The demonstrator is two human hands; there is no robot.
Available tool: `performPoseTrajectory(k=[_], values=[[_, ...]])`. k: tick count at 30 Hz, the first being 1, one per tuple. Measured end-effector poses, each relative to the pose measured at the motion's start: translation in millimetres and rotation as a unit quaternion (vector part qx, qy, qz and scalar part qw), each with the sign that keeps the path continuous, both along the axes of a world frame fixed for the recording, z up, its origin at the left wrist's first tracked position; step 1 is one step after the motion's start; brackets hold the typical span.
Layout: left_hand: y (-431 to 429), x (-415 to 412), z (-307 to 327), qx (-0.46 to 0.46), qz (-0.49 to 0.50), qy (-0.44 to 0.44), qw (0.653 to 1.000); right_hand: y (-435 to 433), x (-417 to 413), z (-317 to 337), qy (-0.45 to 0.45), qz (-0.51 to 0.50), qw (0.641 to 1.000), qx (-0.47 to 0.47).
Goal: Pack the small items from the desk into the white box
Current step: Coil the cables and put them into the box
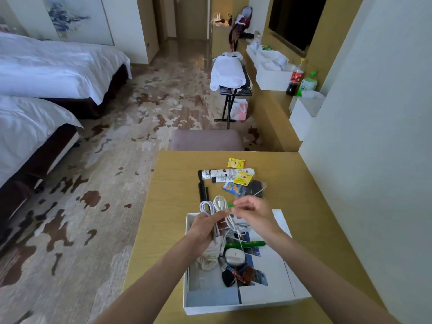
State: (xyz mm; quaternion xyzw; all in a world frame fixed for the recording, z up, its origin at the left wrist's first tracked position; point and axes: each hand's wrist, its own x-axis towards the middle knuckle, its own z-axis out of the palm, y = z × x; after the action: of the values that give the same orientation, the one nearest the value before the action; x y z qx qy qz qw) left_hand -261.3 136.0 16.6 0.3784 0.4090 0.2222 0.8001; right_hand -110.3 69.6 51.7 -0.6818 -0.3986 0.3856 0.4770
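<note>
My left hand grips a bundle of white charging cable above the far end of the white box. My right hand pinches a strand of the same cable beside it. The cable's loose end trails down into the box. Inside the box lie a white sock, a white earbud case, a green stick, a dark pouch and some photos. On the desk beyond the box lie two yellow tea bags, a white tube, a black comb, a blue packet and a dark packet.
A padded chair back stands at the desk's far edge. A wall runs along the right. Two beds are on the left over patterned carpet. Farther back stand a luggage rack with towels and bottles on a counter.
</note>
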Motion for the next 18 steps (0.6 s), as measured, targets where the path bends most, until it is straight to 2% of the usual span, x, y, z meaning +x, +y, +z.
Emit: performPoseTrajectory(k=[3, 11, 14, 18], values=[[3.7, -1.7, -0.8, 0.010, -0.021, 0.015, 1.000, 2.9, -0.5, -2.4, -0.034, 0.005, 0.999, -0.011], [5.9, 2.2, -2.6, 0.024, -0.007, -0.012, 1.000, 6.1, -1.3, -5.8, -0.084, 0.002, 0.996, -0.016], [6.2, 2.4, -2.1, 0.031, -0.002, 0.024, 0.999, 4.1, -0.2, -7.8, -0.092, 0.018, 0.995, -0.023], [5.6, 3.5, -2.2, 0.090, -0.030, 0.108, 0.990, 3.6, 5.2, -9.8, -0.105, 0.022, 0.994, -0.039]])
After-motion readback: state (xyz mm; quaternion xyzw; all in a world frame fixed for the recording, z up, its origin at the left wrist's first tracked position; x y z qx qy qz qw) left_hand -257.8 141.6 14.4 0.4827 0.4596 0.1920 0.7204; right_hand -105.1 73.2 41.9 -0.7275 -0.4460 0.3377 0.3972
